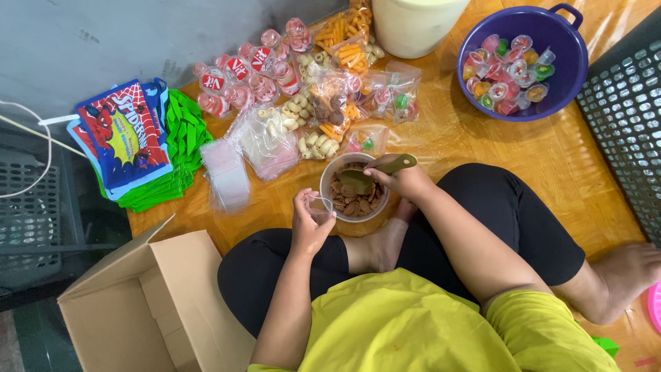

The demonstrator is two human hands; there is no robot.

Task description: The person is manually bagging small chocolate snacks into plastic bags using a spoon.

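Observation:
I sit cross-legged on a floor covered by clear plastic. My right hand [405,180] grips an olive-green spoon [375,173] whose bowl dips into a clear tub of small brown snacks [352,196]. My left hand [310,219] holds a small clear plastic bag [319,207] open just left of the tub's rim.
Filled snack bags [330,103] and a stack of empty clear bags [227,172] lie ahead. A purple basin of jelly cups [523,62] stands at the back right, a white bucket [416,24] beside it. Colourful printed bags [131,138] lie left, an open cardboard box [151,303] near left, a dark crate [623,110] right.

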